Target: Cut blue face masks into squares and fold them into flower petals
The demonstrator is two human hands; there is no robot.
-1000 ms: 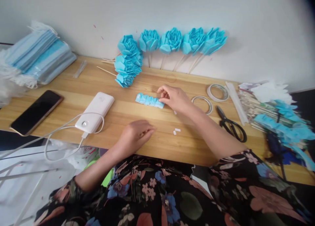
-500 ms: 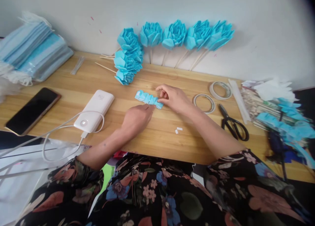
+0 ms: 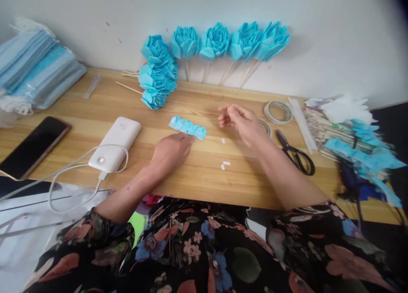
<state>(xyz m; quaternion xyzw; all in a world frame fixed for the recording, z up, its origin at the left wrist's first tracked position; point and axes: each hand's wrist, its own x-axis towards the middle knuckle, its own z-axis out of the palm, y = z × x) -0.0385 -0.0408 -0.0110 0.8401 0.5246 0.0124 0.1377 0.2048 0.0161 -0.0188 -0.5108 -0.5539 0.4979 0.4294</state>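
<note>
A short pleated light-blue strip (image 3: 187,127) lies on the wooden table (image 3: 178,178). My left hand (image 3: 170,153) rests at its lower edge, fingers close together and holding that edge; the fingertips are partly hidden. To the right of the strip my right hand (image 3: 239,119) hovers with loosely bent fingers slightly apart, and nothing shows in it. Just below that hand lies a small white scrap (image 3: 223,140). Nearer to me are two more white scraps (image 3: 226,163).
Blue flowers on sticks (image 3: 215,42) lean on the wall. A power bank (image 3: 114,144), phone (image 3: 35,146) and stack of face masks (image 3: 41,67) are at left. Tape rolls (image 3: 278,112), scissors (image 3: 295,152) and a pile of sticks and blue strips (image 3: 353,144) lie at right.
My right hand has moved off the strip's right end to the right and loosened its fingers. A small white scrap has appeared on the table below it. My left hand stays at the strip.
</note>
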